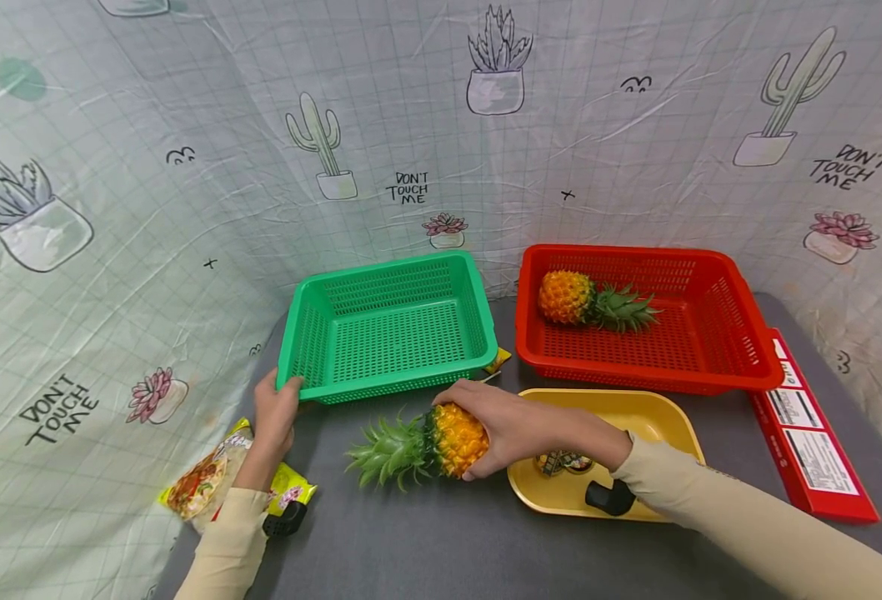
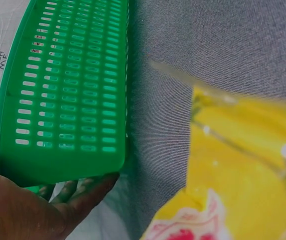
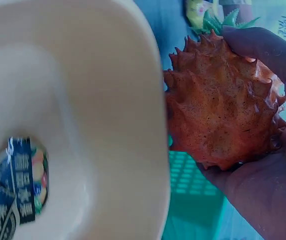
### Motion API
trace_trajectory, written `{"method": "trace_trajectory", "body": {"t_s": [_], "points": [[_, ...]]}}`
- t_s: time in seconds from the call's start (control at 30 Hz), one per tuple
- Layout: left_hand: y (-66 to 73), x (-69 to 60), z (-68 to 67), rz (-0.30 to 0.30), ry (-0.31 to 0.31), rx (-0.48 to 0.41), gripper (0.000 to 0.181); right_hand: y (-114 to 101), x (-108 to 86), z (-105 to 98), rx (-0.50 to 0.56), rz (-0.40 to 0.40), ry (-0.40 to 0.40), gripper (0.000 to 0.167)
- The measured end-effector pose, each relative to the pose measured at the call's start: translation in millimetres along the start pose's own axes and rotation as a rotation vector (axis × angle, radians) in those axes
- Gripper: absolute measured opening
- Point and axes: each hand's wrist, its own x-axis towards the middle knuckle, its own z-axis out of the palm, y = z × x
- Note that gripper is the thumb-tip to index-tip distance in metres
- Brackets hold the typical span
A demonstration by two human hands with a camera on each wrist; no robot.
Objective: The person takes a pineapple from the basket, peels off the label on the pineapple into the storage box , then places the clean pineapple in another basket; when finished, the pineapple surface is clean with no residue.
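My right hand (image 1: pixel 512 423) grips a pineapple (image 1: pixel 458 440) by its orange body, the green leaves pointing left in the head view. In the right wrist view the thumb and fingers wrap around the spiky fruit (image 3: pixel 223 105). At the near left corner of a green basket (image 1: pixel 396 387), my left hand (image 1: pixel 274 414) holds the rim. The left wrist view shows its fingers bent under that basket's corner (image 2: pixel 83 162). Nothing shows inside the green basket. A second pineapple (image 1: pixel 565 297) lies on its side in a red basket (image 1: pixel 651 375) at the back right.
A yellow tub (image 1: pixel 666 408) with small dark printed packets (image 1: pixel 557 462) sits below my right forearm. Food packets (image 1: pixel 201 483) lie beside my left wrist. A red box (image 1: pixel 816 433) is on the right, and a small yellow packet (image 1: pixel 498 360) lies between the baskets.
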Motion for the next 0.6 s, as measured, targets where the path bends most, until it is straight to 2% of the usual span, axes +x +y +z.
{"method": "trace_trajectory", "body": {"t_s": [0.3,0.6], "points": [[-0.1,-1.0,0.7,-0.002,0.018,0.058,0.031,-1.2,-25.9,-28.0,0.014,0.005,0.035,0.093],[0.2,0.7,0.1,0.005,0.010,0.063,0.031,0.4,-52.1,-64.2,0.019,0.029,0.074,0.089]]}}
